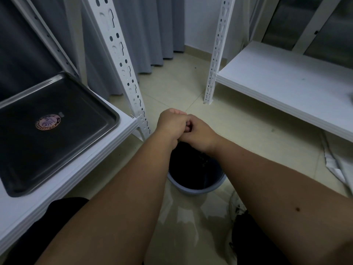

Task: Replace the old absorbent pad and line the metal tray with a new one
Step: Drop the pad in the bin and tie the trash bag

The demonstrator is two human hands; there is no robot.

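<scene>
The metal tray [57, 119] lies on the white shelf at the left, bare inside except for a round sticker [47, 121] near its middle. No absorbent pad shows in it. My left hand [171, 124] and my right hand [199, 131] meet knuckle to knuckle above a blue bin [196, 188] with a dark liner on the floor. The fingers of both hands are curled inward and press against each other. Nothing is visible between them. The bin's inside looks dark, and its contents cannot be made out.
A white perforated rack post [122, 64] stands just left of my hands. A second white shelf [286, 87] runs along the right, with crumpled white material [334, 167] on the floor beneath it. Grey curtains hang behind. The floor is glossy beige tile.
</scene>
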